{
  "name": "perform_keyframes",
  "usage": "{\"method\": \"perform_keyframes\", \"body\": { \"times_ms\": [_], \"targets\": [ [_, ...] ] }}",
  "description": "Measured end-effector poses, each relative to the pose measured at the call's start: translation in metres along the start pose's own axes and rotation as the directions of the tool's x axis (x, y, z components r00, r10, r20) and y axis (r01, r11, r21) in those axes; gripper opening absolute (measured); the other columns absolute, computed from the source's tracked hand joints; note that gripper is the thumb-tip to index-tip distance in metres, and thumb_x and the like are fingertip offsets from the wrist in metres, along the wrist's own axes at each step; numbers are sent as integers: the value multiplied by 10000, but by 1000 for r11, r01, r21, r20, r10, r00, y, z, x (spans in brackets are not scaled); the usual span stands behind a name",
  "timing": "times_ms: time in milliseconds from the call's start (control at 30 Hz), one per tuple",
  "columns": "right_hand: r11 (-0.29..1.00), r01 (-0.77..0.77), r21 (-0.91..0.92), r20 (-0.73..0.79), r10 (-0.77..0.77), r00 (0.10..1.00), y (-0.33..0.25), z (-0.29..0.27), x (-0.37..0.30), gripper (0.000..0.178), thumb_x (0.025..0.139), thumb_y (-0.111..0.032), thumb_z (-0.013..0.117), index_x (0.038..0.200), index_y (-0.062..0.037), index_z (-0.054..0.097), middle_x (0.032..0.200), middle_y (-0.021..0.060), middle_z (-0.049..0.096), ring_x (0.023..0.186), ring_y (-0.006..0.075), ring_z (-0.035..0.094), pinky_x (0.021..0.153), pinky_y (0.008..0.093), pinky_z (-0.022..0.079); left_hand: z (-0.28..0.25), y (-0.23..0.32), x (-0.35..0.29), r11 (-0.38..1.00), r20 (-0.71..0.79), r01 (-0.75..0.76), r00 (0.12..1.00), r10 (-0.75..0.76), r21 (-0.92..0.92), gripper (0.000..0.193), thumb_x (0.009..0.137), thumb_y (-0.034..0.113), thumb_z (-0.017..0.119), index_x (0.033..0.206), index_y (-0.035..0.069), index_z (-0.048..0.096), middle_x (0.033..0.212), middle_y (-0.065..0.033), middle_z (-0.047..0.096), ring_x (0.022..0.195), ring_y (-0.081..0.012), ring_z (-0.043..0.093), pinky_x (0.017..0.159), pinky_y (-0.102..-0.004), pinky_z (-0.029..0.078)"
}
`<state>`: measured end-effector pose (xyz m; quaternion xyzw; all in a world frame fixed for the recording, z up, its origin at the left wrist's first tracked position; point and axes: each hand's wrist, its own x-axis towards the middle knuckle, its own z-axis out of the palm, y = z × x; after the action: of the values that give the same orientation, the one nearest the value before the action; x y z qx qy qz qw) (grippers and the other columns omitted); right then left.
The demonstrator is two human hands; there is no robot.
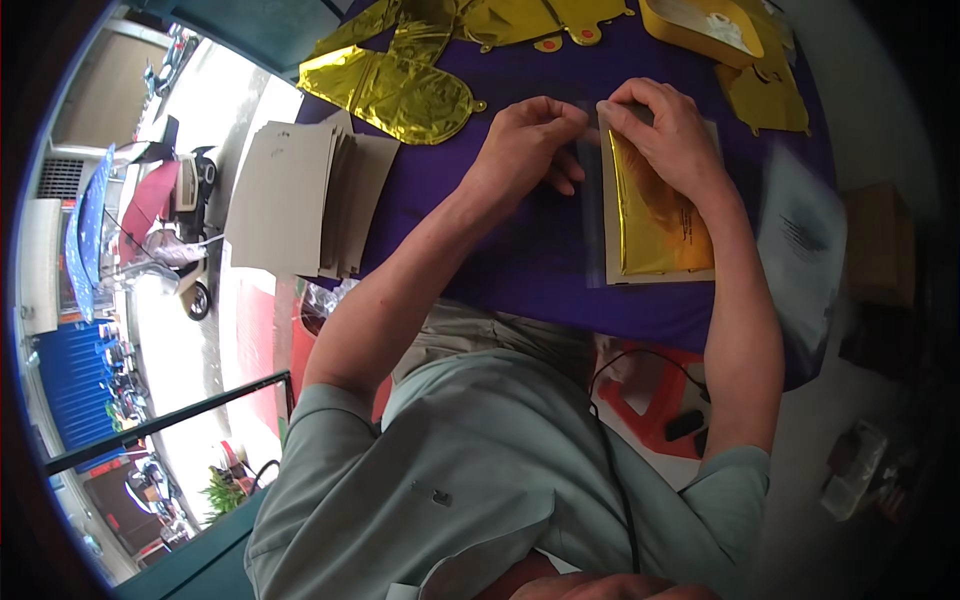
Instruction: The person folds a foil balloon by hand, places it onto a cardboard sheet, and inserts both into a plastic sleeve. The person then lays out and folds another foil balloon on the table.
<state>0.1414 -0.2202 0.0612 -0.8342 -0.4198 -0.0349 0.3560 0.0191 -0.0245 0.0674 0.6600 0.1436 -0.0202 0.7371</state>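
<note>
In front of me on the purple cloth lies a flat clear plastic bag. Inside it are a folded gold foil sheet, perhaps a balloon, and a beige card whose edges show around the foil. My right hand rests over the upper part of this package, its thumb and fingers closed on the top left corner. Just left of that corner is my left hand, thumb and forefinger pinched together, the other fingers curled loosely. Whatever sits in that pinch is too small or see-through to make out.
A stack of beige cards stands at the table's left. Gold foil balloons spread along the far side, with a yellow tray at the far right. Clear plastic bags lie at the right edge, beside a cardboard box.
</note>
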Motion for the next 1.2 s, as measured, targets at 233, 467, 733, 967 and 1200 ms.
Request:
{"method": "perform_keyframes", "body": {
  "times_ms": [233,467,733,967,1200],
  "targets": [
    [954,-93,285,65,78,995,0,-8,-5,233,1076,-232,706,1121,-6,741,986,82,773,956,187,717,928,363,568,2,7,13,999,120,26,992,-30,35,276,1142,294,663,1229,36,708,1126,-52,775,758,-116,727,625,-265,617],
    [910,-211,356,140,171,975,-4,-13,-4,239,1066,-226,717,1099,10,729,964,63,758,942,138,708,895,336,566,-2,0,21,1000,173,20,985,-17,-13,253,1149,297,656,1181,53,715,1102,-40,775,752,-95,687,630,-259,607],
    [878,-215,428,167,157,973,-3,-12,-2,214,1067,-207,733,1044,5,714,934,33,748,914,120,702,862,320,565,-2,-1,23,1000,199,-7,980,12,-30,256,1149,307,667,1133,57,715,1035,-24,767,732,-77,672,616,-247,595],
    [894,-213,395,106,186,977,-4,-11,-3,202,1062,-200,745,1047,0,722,919,19,737,902,94,678,846,306,555,12,-5,17,954,-69,-203,972,223,221,205,1044,193,777,1104,10,708,991,-78,754,790,-140,730,644,-304,616],
    [945,-183,270,27,183,983,-1,-4,-3,217,1033,-195,769,1083,15,751,927,55,754,888,113,693,813,327,570,20,-6,10,667,-11,-450,824,566,594,196,969,164,806,1092,23,748,1002,-137,747,844,-287,761,776,-410,601]
  ]
}}
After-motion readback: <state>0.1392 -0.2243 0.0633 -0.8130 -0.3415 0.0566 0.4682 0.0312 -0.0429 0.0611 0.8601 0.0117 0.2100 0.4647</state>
